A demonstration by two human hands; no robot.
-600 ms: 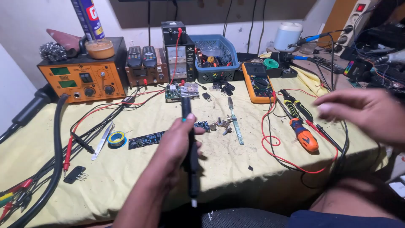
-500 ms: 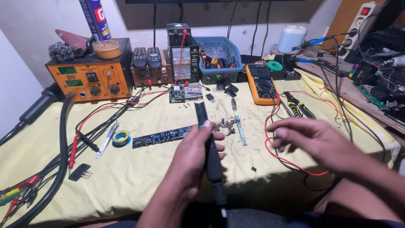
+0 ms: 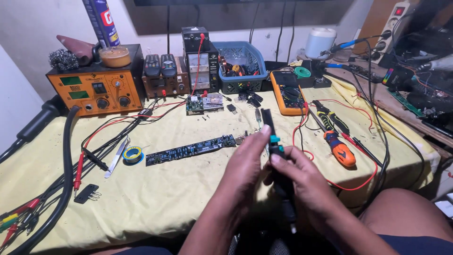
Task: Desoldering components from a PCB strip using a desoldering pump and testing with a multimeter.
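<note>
A black pen-shaped soldering iron (image 3: 276,156) with a teal collar stands nearly upright over the front of the yellow-covered bench (image 3: 179,189). My left hand (image 3: 245,167) grips its body from the left. My right hand (image 3: 302,182) closes on the handle just below the teal collar. Both hands meet around the tool, tip pointing away from me. A long dark circuit board strip (image 3: 191,149) lies flat on the cloth just left of my hands.
An orange soldering station (image 3: 94,89) sits back left, a power supply (image 3: 200,66) and blue basket (image 3: 243,59) behind. A yellow multimeter (image 3: 288,92), screwdrivers (image 3: 337,141), red and black leads, a solder roll (image 3: 133,154) and tweezers (image 3: 115,158) lie around.
My right hand came in from the right and took hold of the soldering iron. The iron shifted right and stands more upright between both hands.
</note>
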